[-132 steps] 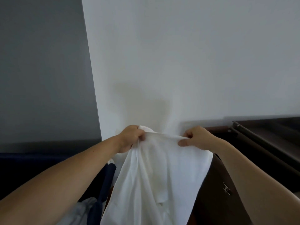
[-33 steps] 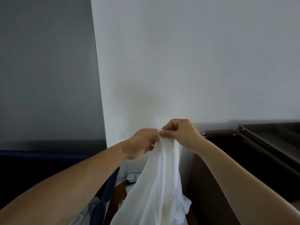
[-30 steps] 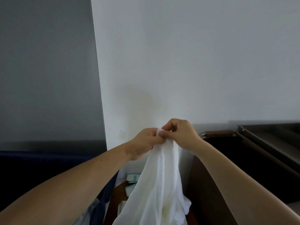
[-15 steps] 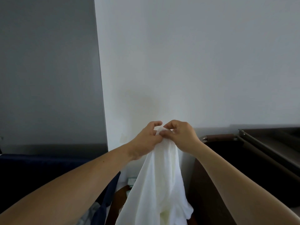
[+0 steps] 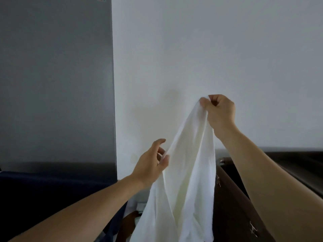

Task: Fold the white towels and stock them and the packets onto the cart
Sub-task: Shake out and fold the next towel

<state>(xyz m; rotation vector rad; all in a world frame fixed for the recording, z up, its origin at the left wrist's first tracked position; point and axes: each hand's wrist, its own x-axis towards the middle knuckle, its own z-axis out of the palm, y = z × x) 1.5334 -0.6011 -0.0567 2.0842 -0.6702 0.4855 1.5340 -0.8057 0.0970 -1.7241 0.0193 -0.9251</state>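
Note:
A white towel hangs lengthwise in front of the white wall. My right hand is raised and pinches the towel's top corner between thumb and fingers. My left hand is lower and to the left, its fingers loosely spread, with the fingertips touching the towel's left edge. The towel's lower end runs out of the frame at the bottom. A bit of a pale packet shows low down behind the towel. The dark brown cart stands to the right, partly behind my right forearm.
A dark blue fabric bin fills the lower left. A grey panel meets the white wall at a vertical edge. The cart's dark top tray reaches to the right edge.
My hands were together at the towel's top. Now my right hand has lifted the corner up and right, and my left hand has let go and dropped down along the left edge.

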